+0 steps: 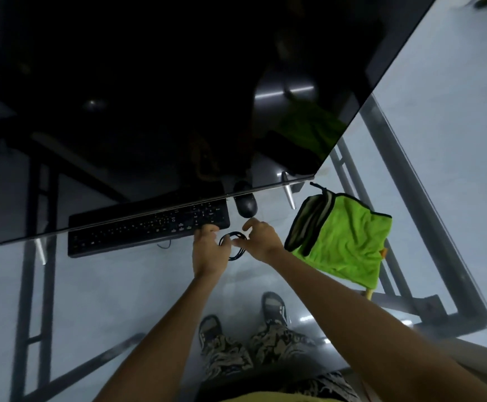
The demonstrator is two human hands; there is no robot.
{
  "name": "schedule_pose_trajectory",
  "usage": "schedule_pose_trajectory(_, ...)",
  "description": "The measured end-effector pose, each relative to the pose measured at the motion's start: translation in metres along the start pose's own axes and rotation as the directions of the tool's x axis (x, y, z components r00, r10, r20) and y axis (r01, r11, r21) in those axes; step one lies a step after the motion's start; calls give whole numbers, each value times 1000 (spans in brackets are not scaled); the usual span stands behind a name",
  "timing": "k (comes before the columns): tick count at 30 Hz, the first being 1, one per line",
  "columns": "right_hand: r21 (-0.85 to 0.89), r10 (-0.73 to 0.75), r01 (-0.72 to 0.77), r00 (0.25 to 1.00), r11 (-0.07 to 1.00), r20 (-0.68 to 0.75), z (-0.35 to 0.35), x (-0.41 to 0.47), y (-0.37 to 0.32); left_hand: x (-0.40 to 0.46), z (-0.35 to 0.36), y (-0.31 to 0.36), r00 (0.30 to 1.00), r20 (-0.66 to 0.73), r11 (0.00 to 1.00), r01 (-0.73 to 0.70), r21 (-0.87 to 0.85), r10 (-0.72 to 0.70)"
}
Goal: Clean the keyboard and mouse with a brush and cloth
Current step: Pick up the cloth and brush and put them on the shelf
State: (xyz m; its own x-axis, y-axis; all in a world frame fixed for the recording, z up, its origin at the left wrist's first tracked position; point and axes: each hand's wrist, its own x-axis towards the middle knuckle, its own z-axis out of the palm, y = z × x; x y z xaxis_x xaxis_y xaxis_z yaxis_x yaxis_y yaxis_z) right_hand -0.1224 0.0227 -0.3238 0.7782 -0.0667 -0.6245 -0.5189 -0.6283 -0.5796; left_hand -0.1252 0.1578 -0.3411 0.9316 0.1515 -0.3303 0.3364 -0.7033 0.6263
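On the glass tabletop [105,285] my long black keyboard [137,230] lies at the left, half under the big dark monitor [178,97]; my left hand [210,250] and right hand [261,242] both pinch a coiled black cable [234,245] just beside its right end, below the black oval mouse [246,205]. Further right the crumpled lime-green microfibre cloth [343,242] lies untouched. I see no brush and no containers, so I judge the cleaning has hardly begun, with both items left to do.

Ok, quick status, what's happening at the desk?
Both hands, left hand and right hand, gripping the coiled black cable. Keyboard, mouse, green cloth untouched. No brush seen.
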Motion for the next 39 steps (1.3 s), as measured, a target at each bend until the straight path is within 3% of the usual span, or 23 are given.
schedule_pose_trajectory(4,64,-43,28,968,998,246,-52,-24,4,-12,-1,33,960,-229,987,-154,36,158)
schedule_pose_trajectory(6,205,-79,34,974,978,214,-86,-40,13,-14,6,53,951,-161,964,-265,25,265)
schedule_pose_trajectory(8,361,-54,27,997,932,64,-131,-60,44,-19,32,90,926,16,925,-378,36,377)
schedule_pose_trajectory(9,406,-29,24,1000,914,6,-144,-63,53,-17,39,98,924,97,925,-375,54,369)
schedule_pose_trajectory(13,494,130,-25,975,869,-179,-202,-97,126,-39,95,150,912,394,960,-205,189,117)
schedule_pose_trajectory(17,637,249,-54,943,769,-222,-218,-129,179,-57,133,165,929,371,954,-94,283,-18)
schedule_pose_trajectory(20,670,349,-126,914,732,-209,-215,-140,211,-56,148,166,902,411,985,70,157,-130)
schedule_pose_trajectory(23,701,406,-168,895,693,-186,-207,-140,238,-61,146,173,842,518,979,199,-36,-152)
schedule_pose_trajectory(27,725,428,-194,891,661,-152,-197,-135,257,-78,122,195,669,744,920,290,-264,2)
schedule_pose_trajectory(29,709,423,-198,893,677,-155,-194,-133,261,-87,108,209,643,762,912,262,-317,80)
schedule_pose_trajectory(31,625,421,-213,883,751,-205,-189,-127,261,-93,93,223,668,733,905,225,-362,127)
schedule_pose_trajectory(35,202,360,-308,872,930,-332,-171,-116,239,-97,54,249,708,673,850,205,-485,213)
schedule_pose_trajectory(39,-109,326,-353,923,929,-206,-140,-108,213,-96,14,265,747,607,781,196,-593,273)
